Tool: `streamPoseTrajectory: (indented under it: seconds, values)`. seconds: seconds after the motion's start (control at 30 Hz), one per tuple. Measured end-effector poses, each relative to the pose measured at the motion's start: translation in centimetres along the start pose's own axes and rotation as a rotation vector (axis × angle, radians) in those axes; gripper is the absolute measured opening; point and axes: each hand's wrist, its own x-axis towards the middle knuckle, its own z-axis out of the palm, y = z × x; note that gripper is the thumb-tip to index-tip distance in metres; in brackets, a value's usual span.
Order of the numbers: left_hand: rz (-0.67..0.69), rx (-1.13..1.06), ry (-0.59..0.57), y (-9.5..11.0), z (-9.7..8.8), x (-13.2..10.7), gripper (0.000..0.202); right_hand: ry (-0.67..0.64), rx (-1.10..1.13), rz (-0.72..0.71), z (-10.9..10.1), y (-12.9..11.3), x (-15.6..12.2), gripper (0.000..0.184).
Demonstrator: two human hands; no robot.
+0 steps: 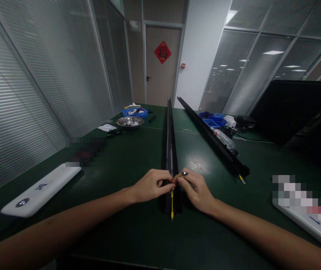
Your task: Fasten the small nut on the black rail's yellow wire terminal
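A long black channel-shaped rail (pixel 169 142) lies lengthwise down the middle of the green table. At its near end, my left hand (pixel 156 183) has thumb and index finger pinched together over the rail. My right hand (pixel 197 189), with a ring on one finger, is closed in a pinch just beside it, and the two sets of fingertips meet. Whatever small thing they grip is hidden by the fingers. Directly below the fingertips, a short yellow wire (pixel 172 205) with a metal lug at its end runs toward me along the rail.
A second black rail (pixel 211 135) lies slantwise to the right, with a yellow lug wire (pixel 242 179) at its end. A metal bowl (pixel 130 126) and blue tray (pixel 142 114) stand at the far left. White devices (pixel 41 191) lie at both sides.
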Motion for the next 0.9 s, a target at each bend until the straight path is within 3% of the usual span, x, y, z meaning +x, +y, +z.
streamPoseTrajectory:
  seconds: [0.9]
  values:
    - [0.005,0.026,0.021,0.07,0.09,-0.07,0.018,-0.005,0.044,-0.012,-0.04,0.11,0.11,0.028]
